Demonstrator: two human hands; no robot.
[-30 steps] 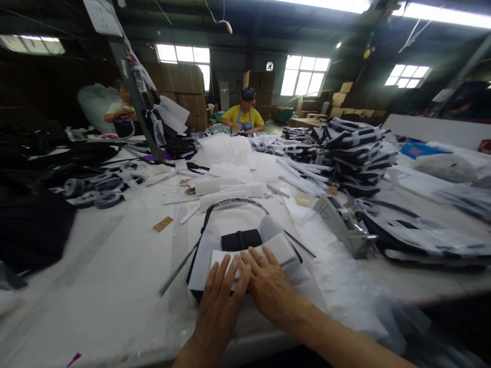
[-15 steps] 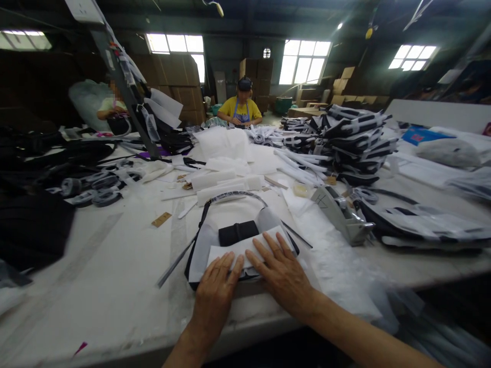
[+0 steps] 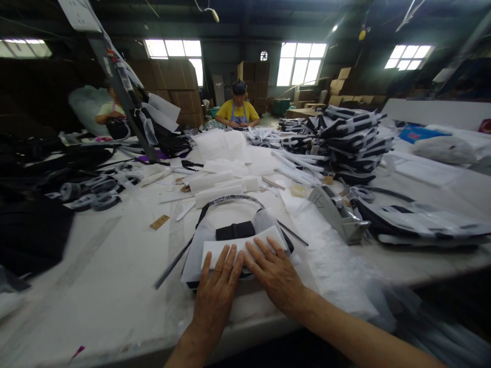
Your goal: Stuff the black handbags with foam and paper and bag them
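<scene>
A black handbag (image 3: 235, 231) lies flat on the table in front of me, its wrapped handle (image 3: 233, 198) arching away from me. Across its near half is a folded strip of white foam sheet (image 3: 215, 249). My left hand (image 3: 219, 281) rests flat on the left part of that strip, fingers spread. On the right part lies my right hand (image 3: 274, 271), also flat with fingers apart. White wrapping covers the bag's sides. Dark straps stick out to the left and right of the bag. My hands hide the bag's near edge in part.
A tape dispenser (image 3: 339, 214) stands right of the bag, beside another wrapped bag (image 3: 422, 220). White sheets (image 3: 222, 148) lie beyond the handle. A tall stack of wrapped bags (image 3: 351, 138) rises at the back right. A person in yellow (image 3: 238, 112) sits across the table.
My left hand's fingers have spread and lie flatter on the foam strip. The right hand stays on it. The whole view has shifted slightly.
</scene>
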